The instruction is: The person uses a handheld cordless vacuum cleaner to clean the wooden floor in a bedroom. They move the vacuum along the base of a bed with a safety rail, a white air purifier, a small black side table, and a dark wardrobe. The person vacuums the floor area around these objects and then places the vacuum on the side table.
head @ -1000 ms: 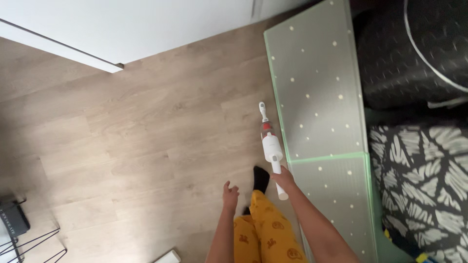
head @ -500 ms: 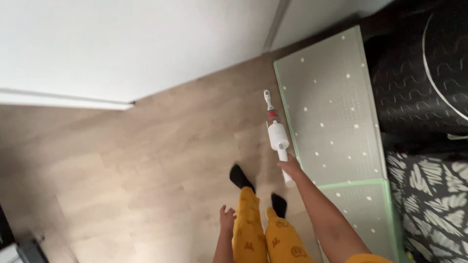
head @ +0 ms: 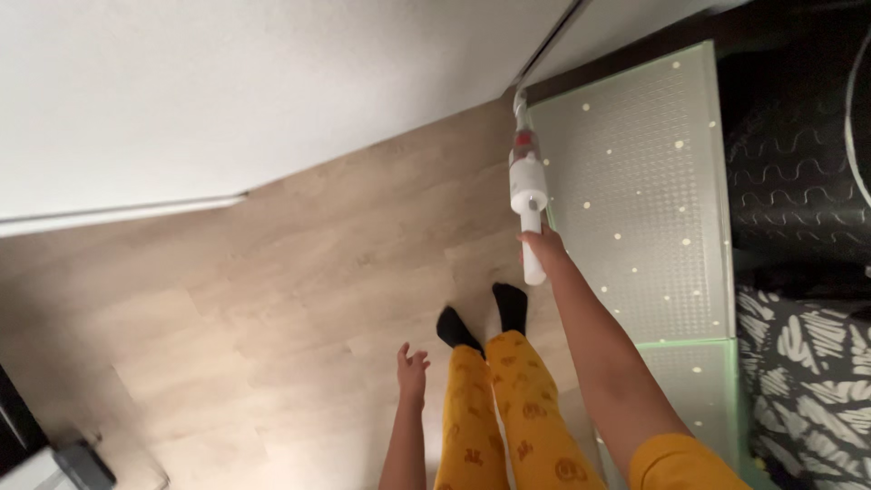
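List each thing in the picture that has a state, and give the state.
Handheld vacuum: held by its handle, nozzle pointing at the wall corner.
Right hand: closed on the vacuum handle.
Left hand: open, empty, fingers spread.
Green dotted mat: lying flat on the wooden floor.

Green dotted mat lay on wooden floor; white wall behind; leaf-patterned cushion at right.

Open wood floor leftward; white wall ahead, dotted mat right
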